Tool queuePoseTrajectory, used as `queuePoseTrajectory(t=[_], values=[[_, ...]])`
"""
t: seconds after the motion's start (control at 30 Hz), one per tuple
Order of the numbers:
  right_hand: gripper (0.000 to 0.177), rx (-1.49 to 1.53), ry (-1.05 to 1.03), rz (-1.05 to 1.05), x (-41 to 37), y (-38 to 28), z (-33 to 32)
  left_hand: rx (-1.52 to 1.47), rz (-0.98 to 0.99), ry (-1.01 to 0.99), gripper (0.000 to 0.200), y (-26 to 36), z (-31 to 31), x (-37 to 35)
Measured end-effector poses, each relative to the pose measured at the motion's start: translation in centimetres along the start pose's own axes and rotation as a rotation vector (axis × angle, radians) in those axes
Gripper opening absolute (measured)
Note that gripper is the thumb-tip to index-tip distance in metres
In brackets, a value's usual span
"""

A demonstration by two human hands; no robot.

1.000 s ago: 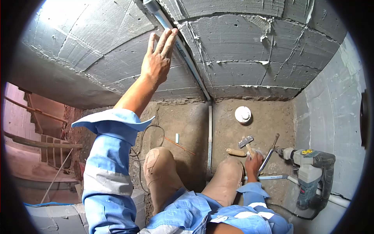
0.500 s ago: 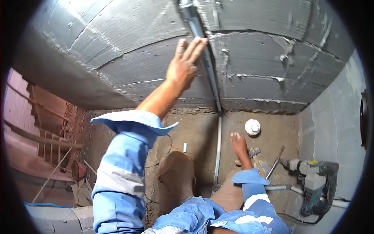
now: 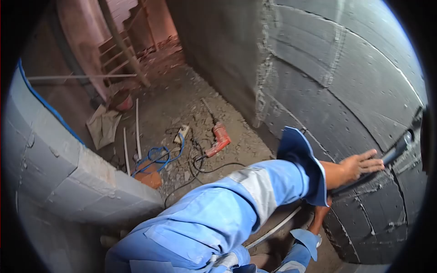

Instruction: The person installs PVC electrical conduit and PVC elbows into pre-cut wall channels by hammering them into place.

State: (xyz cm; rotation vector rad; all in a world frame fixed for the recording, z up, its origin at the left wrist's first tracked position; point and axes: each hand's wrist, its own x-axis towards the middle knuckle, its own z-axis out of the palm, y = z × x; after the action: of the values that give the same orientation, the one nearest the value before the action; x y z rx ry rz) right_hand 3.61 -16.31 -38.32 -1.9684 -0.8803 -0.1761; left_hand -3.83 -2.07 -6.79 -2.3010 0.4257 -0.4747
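My left hand (image 3: 362, 166) lies flat with its fingers stretched out against the grey block wall (image 3: 314, 109). Its fingertips rest on or beside a grey pipe (image 3: 403, 144) set in a groove of that wall. Lower down, the visible bit of my right hand (image 3: 326, 205) is near the foot of the wall, mostly behind the left cuff, so its fingers are hidden. A thin pale pipe (image 3: 278, 227) runs along the floor beside the right forearm.
A red drill (image 3: 220, 138) with a long bit lies on the rubble-strewn floor. Close by are a power strip (image 3: 181, 133), a blue cable (image 3: 169, 159) and a brick piece (image 3: 149, 177). A low block wall (image 3: 95, 175) stands at left; a bucket (image 3: 121, 101) and sack (image 3: 104, 128) lie beyond.
My view has swung left, bringing the red drill and doorway side into sight. The left hand stays flat at the pipe; the right hand has gone largely behind the left sleeve.
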Motion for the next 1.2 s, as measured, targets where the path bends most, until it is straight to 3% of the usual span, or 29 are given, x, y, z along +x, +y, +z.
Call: queuePoseTrajectory(t=[0.07, 0.17, 0.37, 0.43, 0.5, 0.57, 0.63, 0.7, 0.77, 0.8, 0.83, 0.87, 0.9, 0.93, 0.97, 1.0, 1.03, 1.07, 1.1, 1.17, 1.2], values=[[0.049, -0.091, 0.096, -0.036, -0.7, 1.4, 0.3, -0.05, 0.012, -0.092, 0.05, 0.0, -0.9, -0.3], [0.051, -0.052, 0.025, -0.018, -0.8, 1.6, -0.1, -0.124, 0.007, -0.141, 0.047, 0.0, -2.4, -0.4], [0.057, -0.024, -0.085, -0.032, -0.9, 1.7, -0.5, -0.104, -0.068, -0.021, 0.044, 1.0, -0.5, 0.5], [0.059, 0.002, -0.109, -0.038, -0.8, 1.3, -0.8, -0.104, -0.041, -0.082, 0.045, 0.0, -1.0, -0.1], [0.061, 0.022, -0.113, -0.038, -0.6, 1.2, -1.1, -0.116, -0.098, 0.135, 0.044, 0.7, 1.1, 0.4], [0.063, 0.062, -0.073, -0.025, -0.3, 1.2, -1.4, -0.055, -0.098, 0.17, 0.046, 0.3, 1.1, 0.7], [0.066, 0.074, -0.137, 0.042, -1.1, 1.6, -2.1, -0.064, -0.035, -0.058, 0.047, 0.1, -0.9, -0.2], [0.068, -0.071, -0.01, 0.025, -1.5, 2.9, -1.1, -0.051, -0.048, -0.039, 0.048, 0.3, -0.5, -0.1], [0.066, -0.076, 0.038, 0.087, -1.3, 3.3, -0.2, 0.017, -0.224, 0.341, 0.045, 1.7, 2.7, 0.9], [0.064, 0.043, -0.003, 0.035, -1.2, 3.0, -0.3, -0.02, 0.016, -0.141, 0.053, -0.6, -2.6, -0.9], [0.062, 0.15, -0.03, -0.013, -1.0, 0.9, -1.1, 0.015, 0.017, -0.151, 0.059, -1.1, -2.9, -1.2], [0.038, 0.225, -0.062, 0.033, -0.3, -1.0, -1.1, 0.038, 0.033, -0.142, 0.065, -0.7, -2.9, -0.7], [0.047, 0.174, -0.191, 0.213, -0.4, -4.1, -2.7, -0.209, -0.146, 0.157, 0.076, 1.6, 2.0, 1.6], [0.037, 0.177, -0.111, 0.177, -1.7, -2.0, -2.1, -0.153, -0.185, 0.233, 0.08, 1.7, 1.9, 1.0], [0.028, 0.216, -0.107, 0.463, -3.1, -5.2, -2.9, -0.228, -0.183, 0.256, 0.077, 1.3, 1.2, 0.5], [0.024, 0.413, 0.055, 0.586, -6.2, -5.4, -2.4, -0.006, -0.099, 0.042, 0.076, 0.3, -1.4, -0.5], [0.021, 0.401, 0.095, 0.669, -9.1, -8.2, -3.6, -0.022, -0.152, 0.241, 0.066, 0.9, 0.6, 0.0], [0.019, 0.324, 0.124, 0.674, -13.6, -7.4, -3.8, -0.049, -0.072, 0.072, 0.053, 0.1, -1.4, -0.5], [0.022, 0.424, 0.181, 0.841, -18.2, -7.5, -4.3, 0.045, -0.09, 0.113, 0.042, 0.3, -1.0, -0.4], [0.025, -0.115, 0.274, 0.946, -27.4, -8.7, -5.7, -0.055, -0.06, 0.077, 0.033, 0.4, -0.8, -0.1], [0.025, -0.125, 0.333, 1.039, -31.0, -9.9, -6.2, -0.013, -0.055, -0.082, 0.033, 0.2, -3.0, -0.3]])
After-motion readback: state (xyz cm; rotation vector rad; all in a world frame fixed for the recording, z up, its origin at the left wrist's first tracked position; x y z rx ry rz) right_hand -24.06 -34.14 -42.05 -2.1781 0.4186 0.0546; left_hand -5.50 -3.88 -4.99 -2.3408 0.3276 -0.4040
